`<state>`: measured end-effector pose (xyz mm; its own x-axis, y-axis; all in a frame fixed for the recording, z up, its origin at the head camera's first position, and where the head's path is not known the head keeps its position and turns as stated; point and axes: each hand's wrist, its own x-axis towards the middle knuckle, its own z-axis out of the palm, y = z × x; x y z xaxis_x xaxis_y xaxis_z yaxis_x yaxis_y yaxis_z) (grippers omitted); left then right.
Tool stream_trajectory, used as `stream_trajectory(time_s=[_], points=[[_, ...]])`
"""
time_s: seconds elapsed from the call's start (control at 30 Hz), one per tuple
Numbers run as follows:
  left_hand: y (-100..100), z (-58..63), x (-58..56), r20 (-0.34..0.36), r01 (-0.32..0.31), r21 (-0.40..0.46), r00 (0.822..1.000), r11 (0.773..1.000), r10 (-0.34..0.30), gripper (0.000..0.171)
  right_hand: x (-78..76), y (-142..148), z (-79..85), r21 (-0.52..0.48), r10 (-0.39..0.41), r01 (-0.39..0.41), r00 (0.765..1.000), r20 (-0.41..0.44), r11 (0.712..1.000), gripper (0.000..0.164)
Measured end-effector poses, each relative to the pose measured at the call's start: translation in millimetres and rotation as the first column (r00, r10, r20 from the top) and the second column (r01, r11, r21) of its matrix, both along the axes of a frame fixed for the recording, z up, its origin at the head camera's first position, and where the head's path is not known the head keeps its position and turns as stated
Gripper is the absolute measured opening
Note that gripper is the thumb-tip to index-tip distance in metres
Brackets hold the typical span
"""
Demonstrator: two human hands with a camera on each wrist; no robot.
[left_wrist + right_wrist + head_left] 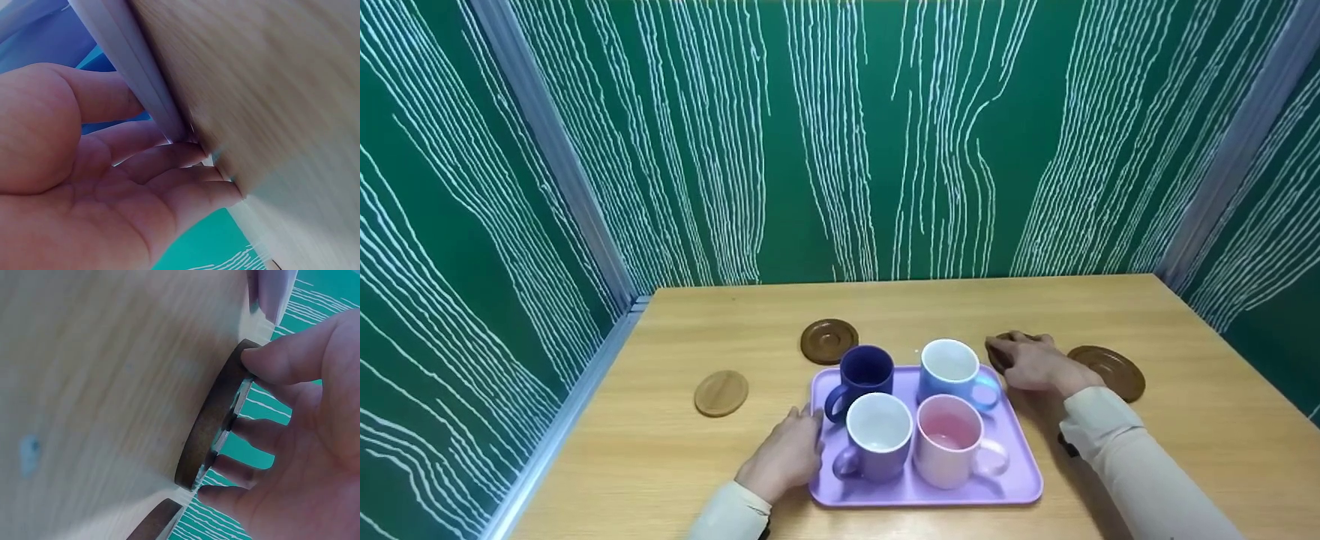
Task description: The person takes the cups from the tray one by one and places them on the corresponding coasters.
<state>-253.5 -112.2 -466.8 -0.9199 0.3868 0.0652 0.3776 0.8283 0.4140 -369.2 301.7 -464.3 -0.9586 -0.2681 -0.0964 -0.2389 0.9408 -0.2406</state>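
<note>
My right hand [1035, 364] spans a dark brown round wooden saucer [216, 416] to the right of the tray. In the right wrist view, its thumb and fingertips grip the saucer's rim from opposite sides. Beside the left edge of the lilac tray [1005, 491] lies my left hand [790, 454], with its thumb and index finger touching the rim and its other fingers fairly straight along the wood. On the tray stand a navy mug [856, 386], a light blue mug [941, 386], a purple mug [881, 454] and a pink mug [945, 465], all upright.
A light wooden coaster [721, 393] lies left of the tray. Another dark saucer [829, 341] sits behind it, and a further one [1110, 373] lies at the right, beyond my right wrist. Green panels with white lines rise behind the wooden table [660, 450].
</note>
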Motion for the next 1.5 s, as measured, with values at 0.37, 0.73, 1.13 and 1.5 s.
stream_trajectory(time_s=[0.37, 0.73, 1.13, 1.5], points=[[0.9, 0.0, 0.2, -0.002, -0.009, -0.018, 1.000, 1.000, 0.009, 0.046, -10.2, -1.8, -2.8, -0.020, 0.046, -0.047, 0.998, -0.041, 0.999, 0.066], [0.0, 1.5, -0.7, 0.035, -0.027, -0.006, 0.999, 1.000, 0.027, 0.048, -22.3, -4.5, -1.0, -0.016, 0.052, -0.053, 0.998, -0.027, 0.998, 0.065], [2.9, 2.2, 0.7, 0.032, -0.026, -0.011, 0.999, 1.000, 0.027, 0.049, -32.2, -11.0, 0.2, -0.020, 0.024, -0.024, 0.999, 0.021, 1.000, 0.067], [1.8, -0.1, 0.3, 0.003, -0.031, -0.022, 1.000, 0.999, 0.031, 0.045, -40.5, -21.0, -1.6, -0.044, 0.027, -0.025, 0.999, 0.040, 0.999, 0.069]])
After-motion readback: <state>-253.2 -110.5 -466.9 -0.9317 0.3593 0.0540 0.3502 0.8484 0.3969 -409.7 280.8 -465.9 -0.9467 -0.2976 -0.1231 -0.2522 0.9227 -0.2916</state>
